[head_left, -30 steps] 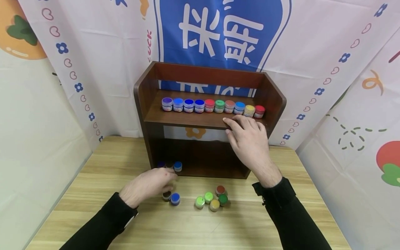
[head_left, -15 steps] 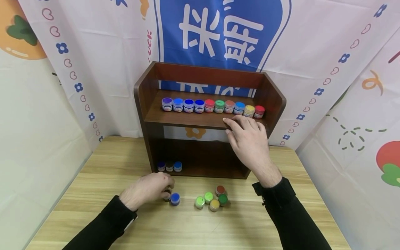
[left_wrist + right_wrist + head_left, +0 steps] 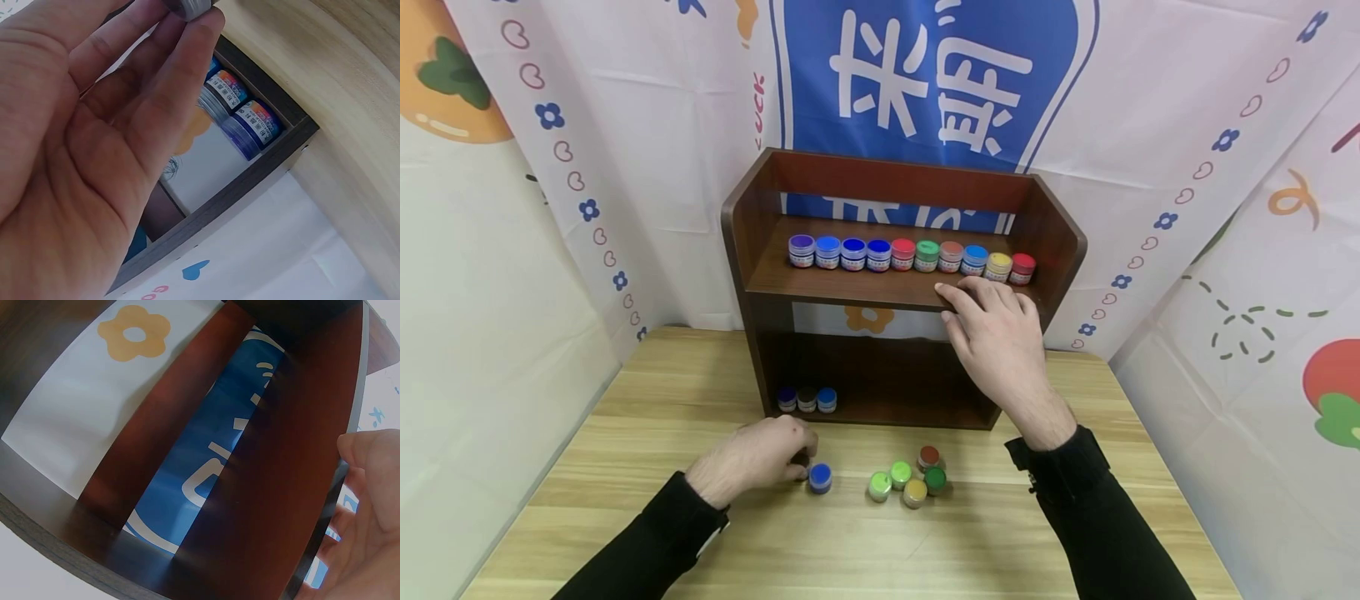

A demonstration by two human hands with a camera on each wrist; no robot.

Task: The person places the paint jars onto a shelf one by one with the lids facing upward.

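My left hand (image 3: 756, 457) is low over the table in front of the shelf's left end. Its fingertips pinch a small dark-lidded paint jar (image 3: 192, 7), mostly hidden by the fingers in the head view. Just right of those fingers stands a blue paint jar (image 3: 821, 477). My right hand (image 3: 1000, 346) holds the front edge of the wooden shelf's (image 3: 865, 287) upper board, toward the right. In the right wrist view its thumb (image 3: 365, 450) lies against one side of that edge, with the fingers on the other. A purple jar (image 3: 787, 399), a dark jar (image 3: 807, 400) and a blue jar (image 3: 827, 400) line the lower level's left end.
On the upper board runs a row of several coloured jars, from a purple jar (image 3: 801, 251) to a red jar (image 3: 1022, 268). On the table (image 3: 850, 550) sit light green jars (image 3: 880, 486), a yellow jar (image 3: 915, 492), a dark green jar (image 3: 935, 480) and a brown-red jar (image 3: 928, 457).
My left hand has drawn back from the lower level, uncovering the dark jar there, and has taken hold of the dark-lidded jar on the table. The right hand has stayed put.
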